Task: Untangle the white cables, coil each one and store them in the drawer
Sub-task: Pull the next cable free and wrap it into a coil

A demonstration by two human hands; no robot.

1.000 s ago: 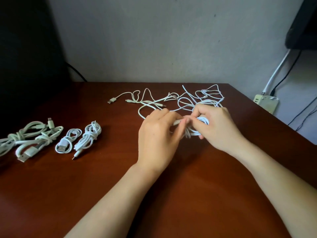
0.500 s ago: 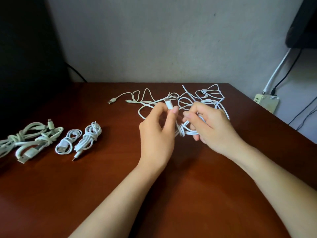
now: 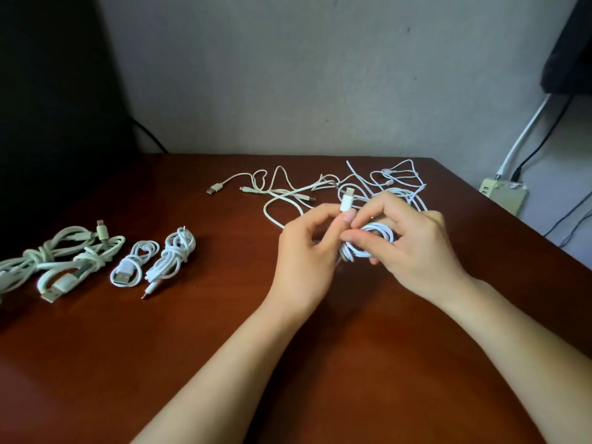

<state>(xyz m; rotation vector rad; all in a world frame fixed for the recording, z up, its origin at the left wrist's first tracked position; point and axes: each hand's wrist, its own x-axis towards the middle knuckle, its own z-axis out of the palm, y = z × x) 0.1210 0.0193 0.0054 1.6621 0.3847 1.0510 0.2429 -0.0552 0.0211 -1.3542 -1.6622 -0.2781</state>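
Observation:
My left hand (image 3: 304, 257) pinches the white plug end (image 3: 347, 200) of a cable, holding it upright above the brown table (image 3: 192, 347). Just to its right, my right hand (image 3: 413, 248) grips the small white coil (image 3: 374, 238) of that same cable, fingers curled round the loops. Behind both hands a tangle of loose white cables (image 3: 394, 184) spreads over the table's far side, with one USB plug (image 3: 215, 188) trailing to the left. Several coiled cables (image 3: 128, 264) lie in a row at the left of the table. No drawer is in view.
A beige power strip (image 3: 504, 195) with white and black leads sits beyond the table's right edge. A dark object (image 3: 48, 107) stands at the back left against the wall. Bare table surface lies in front of my arms.
My left hand lifted the plug end from beside the coil and now holds it upright higher up. My right hand stayed on the coil, its fingers shifting slightly round the loops.

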